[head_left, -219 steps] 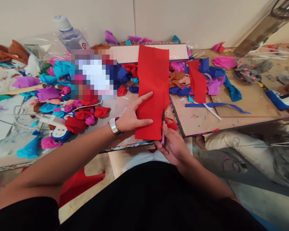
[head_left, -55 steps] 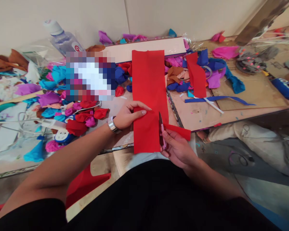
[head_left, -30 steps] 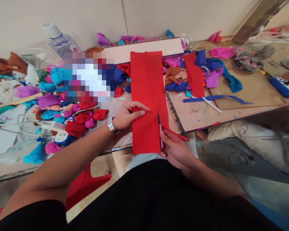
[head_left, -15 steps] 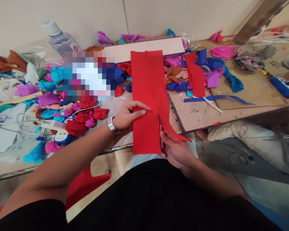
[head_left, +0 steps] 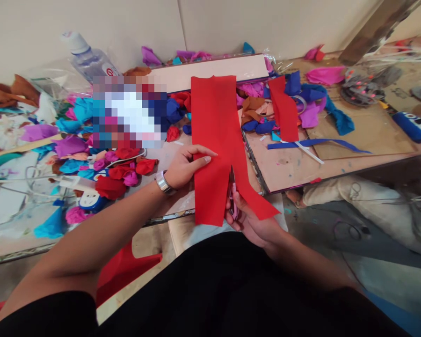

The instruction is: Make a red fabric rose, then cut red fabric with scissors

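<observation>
A long red felt sheet lies across the worktable and hangs over its near edge. My left hand pinches the sheet's left edge, thumb on top. My right hand is closed on small pink-handled scissors, whose blades sit in a cut running up the sheet from its near end. The cut strip splays out to the right over my right hand. A silver watch is on my left wrist.
Crumpled felt scraps in pink, cyan, purple and red cover the left table. A second red strip, blue scraps and a wooden board lie to the right. A water bottle stands at the back left. Another person's leg is at right.
The scissors have cut further up the red sheet. The freed strip has widened and swung out to the right. My left hand kept its hold on the left edge.
</observation>
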The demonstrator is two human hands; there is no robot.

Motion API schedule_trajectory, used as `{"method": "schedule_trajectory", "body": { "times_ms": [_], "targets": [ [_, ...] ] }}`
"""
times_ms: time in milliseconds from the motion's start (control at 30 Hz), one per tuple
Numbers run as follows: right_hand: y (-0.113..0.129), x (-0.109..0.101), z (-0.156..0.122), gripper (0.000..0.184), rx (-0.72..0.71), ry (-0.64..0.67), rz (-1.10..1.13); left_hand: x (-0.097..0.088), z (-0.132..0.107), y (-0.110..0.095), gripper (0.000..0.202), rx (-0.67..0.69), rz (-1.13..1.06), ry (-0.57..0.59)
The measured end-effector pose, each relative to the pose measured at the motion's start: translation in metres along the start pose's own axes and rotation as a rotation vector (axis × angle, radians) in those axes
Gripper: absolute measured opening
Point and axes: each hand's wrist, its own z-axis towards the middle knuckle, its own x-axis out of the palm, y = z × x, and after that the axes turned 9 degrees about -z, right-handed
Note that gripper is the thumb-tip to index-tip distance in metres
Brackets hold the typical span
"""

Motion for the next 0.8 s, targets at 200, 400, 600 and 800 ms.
{"method": "schedule_trajectory", "body": {
  "times_ms": [200, 400, 600, 800],
  "targets": [
    [0.0054, -0.0002, 0.0011, 0.041, -0.019, 0.017, 0.026, 0.0002, -0.0016, -0.0009, 0.026, 0.01, -0.021, 0.022],
    [0.0077, 0.0, 0.0036, 0.04, -0.009, 0.016, 0.043, 0.0023, -0.0018, -0.0032, 0.029, 0.002, -0.049, 0.024],
    [0.0068, 0.0004, 0.0039, 0.041, -0.022, 0.004, 0.022, 0.0023, -0.0004, -0.0012, 0.026, 0.015, -0.031, 0.006],
    [0.0041, -0.0018, 0.0045, 0.039, -0.02, -0.002, -0.004, 0.0021, -0.001, -0.0018, 0.028, -0.007, -0.04, 0.025]
  ]
}}
